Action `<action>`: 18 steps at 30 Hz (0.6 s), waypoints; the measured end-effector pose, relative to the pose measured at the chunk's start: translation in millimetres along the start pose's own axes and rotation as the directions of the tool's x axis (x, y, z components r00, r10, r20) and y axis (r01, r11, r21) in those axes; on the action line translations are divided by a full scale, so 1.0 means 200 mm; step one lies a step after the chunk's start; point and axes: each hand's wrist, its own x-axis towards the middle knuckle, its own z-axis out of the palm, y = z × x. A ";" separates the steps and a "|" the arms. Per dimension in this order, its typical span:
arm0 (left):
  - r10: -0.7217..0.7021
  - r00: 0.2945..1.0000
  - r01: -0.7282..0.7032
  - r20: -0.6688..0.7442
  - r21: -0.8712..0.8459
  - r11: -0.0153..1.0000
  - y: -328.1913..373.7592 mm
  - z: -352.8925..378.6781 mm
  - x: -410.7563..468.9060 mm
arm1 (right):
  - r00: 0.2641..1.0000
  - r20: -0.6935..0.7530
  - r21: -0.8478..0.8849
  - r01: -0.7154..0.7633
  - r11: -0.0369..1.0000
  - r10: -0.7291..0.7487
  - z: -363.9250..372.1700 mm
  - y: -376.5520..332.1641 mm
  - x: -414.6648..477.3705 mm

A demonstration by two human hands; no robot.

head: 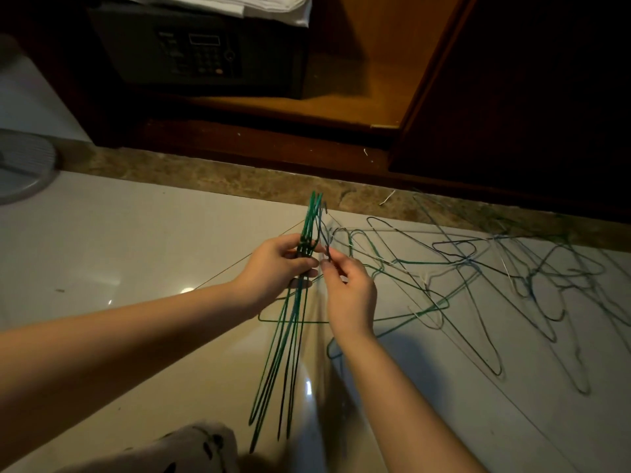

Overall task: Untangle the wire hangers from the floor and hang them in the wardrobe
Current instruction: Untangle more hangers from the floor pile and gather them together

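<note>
My left hand [276, 264] grips a bunch of several green wire hangers [286, 353] by their necks, hooks pointing up and bodies hanging toward me. My right hand [345, 288] pinches the neck of a dark wire hanger [326, 240] right beside the bunch. A tangle of green, blue and white wire hangers [478, 285] lies spread on the pale floor to the right. The open wardrobe [358, 93] stands ahead, its wooden floor lit; its rail is out of view.
A dark safe [198, 52] with a keypad sits inside the wardrobe at the left, white folded cloth [239, 5] on top. A dark wardrobe door [529, 97] fills the right. A grey round fan base [20, 165] is at the far left. My knee [191, 448] shows below.
</note>
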 end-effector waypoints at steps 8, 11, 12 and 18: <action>-0.002 1.000 0.003 0.022 -0.016 1.000 -0.03 0.01 -0.01 | 0.996 -0.057 0.057 -0.066 0.996 0.069 0.05 0.00 -0.01; 0.012 0.999 -0.012 0.044 -0.018 1.000 -0.04 0.00 0.00 | 0.997 -0.006 0.140 -0.080 0.987 0.082 0.05 -0.01 0.00; 0.019 0.998 -0.018 0.052 -0.022 1.000 -0.05 -0.01 0.00 | 0.997 0.024 0.165 -0.076 0.983 0.073 0.05 -0.02 0.01; -0.030 0.999 0.030 -0.016 -0.014 0.999 -0.05 -0.06 0.03 | 0.989 0.147 0.146 0.001 0.989 -0.023 0.05 0.01 0.02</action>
